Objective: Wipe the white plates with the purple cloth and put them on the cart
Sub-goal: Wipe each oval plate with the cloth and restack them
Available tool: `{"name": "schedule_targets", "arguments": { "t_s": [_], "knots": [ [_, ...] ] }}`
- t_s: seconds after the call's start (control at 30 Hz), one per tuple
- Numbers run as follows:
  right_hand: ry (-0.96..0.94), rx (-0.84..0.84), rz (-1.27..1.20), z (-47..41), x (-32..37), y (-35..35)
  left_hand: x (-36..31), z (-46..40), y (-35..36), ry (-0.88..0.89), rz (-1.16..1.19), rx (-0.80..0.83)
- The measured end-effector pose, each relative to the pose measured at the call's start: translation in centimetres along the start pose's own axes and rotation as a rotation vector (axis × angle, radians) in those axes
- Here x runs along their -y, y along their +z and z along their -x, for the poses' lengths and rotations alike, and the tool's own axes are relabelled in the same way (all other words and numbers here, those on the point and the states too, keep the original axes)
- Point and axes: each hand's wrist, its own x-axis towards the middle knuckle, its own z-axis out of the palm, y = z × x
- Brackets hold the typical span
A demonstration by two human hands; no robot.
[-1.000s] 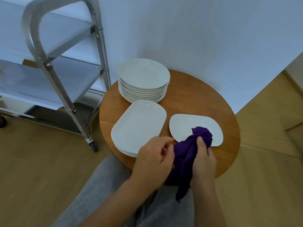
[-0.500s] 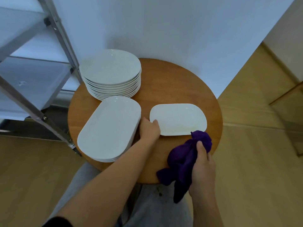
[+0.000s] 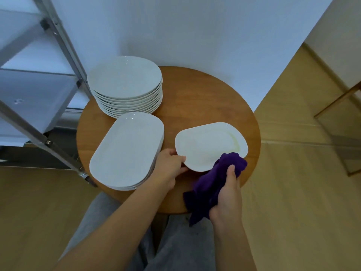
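Note:
A small white oblong plate (image 3: 210, 145) is tilted up off the round wooden table (image 3: 205, 94), its near-left edge pinched by my left hand (image 3: 169, 170). My right hand (image 3: 227, 194) grips the bunched purple cloth (image 3: 213, 184), whose top touches the plate's near-right rim. A stack of large oblong white plates (image 3: 127, 149) lies at the table's left. Behind it stands a tall stack of round white plates (image 3: 125, 81). The metal cart (image 3: 64, 47) rises at the left, its shelves bare in view.
A white wall stands close behind the table. Wooden floor surrounds it, with a wood-framed panel (image 3: 340, 122) at the right. My grey-trousered legs (image 3: 175, 241) are under the table's near edge. A cart wheel (image 3: 88, 179) sits beside the table's left edge.
My left hand reached from the cloth to the small plate, took its edge and lifted that side off the table. The right hand brought the cloth up against the plate's rim.

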Motion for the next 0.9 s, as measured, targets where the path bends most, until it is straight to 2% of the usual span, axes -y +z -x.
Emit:
{"name": "schedule_targets", "arguments": {
  "t_s": [0.17, 0.37, 0.43, 0.53, 0.6, 0.67, 0.77, 0.83, 0.9],
  "knots": [
    [-0.180, -0.056, -0.178, 0.8, 0.2, 0.6, 1.3, 3.3, -2.6, 0.083, -0.029, 0.032],
    [-0.138, -0.150, -0.136, 2.4, 0.7, 1.3, 2.6, 5.5, -4.1, 0.179, -0.044, 0.009],
    [-0.112, -0.105, -0.103, 3.2, 0.4, 1.8, 2.2, 6.1, -4.2, 0.139, 0.108, 0.002],
    [-0.010, -0.001, -0.083, 4.8, 0.1, 2.2, 0.9, 6.8, -4.5, -0.021, 0.543, 0.091],
    [0.013, 0.042, -0.016, 5.5, 0.2, 2.0, 0.5, 6.8, -5.3, -0.047, 0.751, 0.109],
    [-0.105, 0.020, 0.040, 5.8, 1.2, 1.6, 0.3, 6.7, -6.4, -0.002, 0.820, 0.097],
    [-0.419, 0.065, 0.127, 7.1, 3.8, 1.9, -0.2, 6.5, -7.5, 0.015, 0.784, 0.048],
    [-0.601, 0.227, 0.392, 8.5, 4.5, 3.3, -0.6, 6.7, -7.6, 0.013, 0.657, 0.057],
    [-0.713, 0.409, 0.798, 9.1, 3.7, 5.3, -1.0, 7.2, -7.3, 0.021, 0.542, 0.123]
  ]
}}
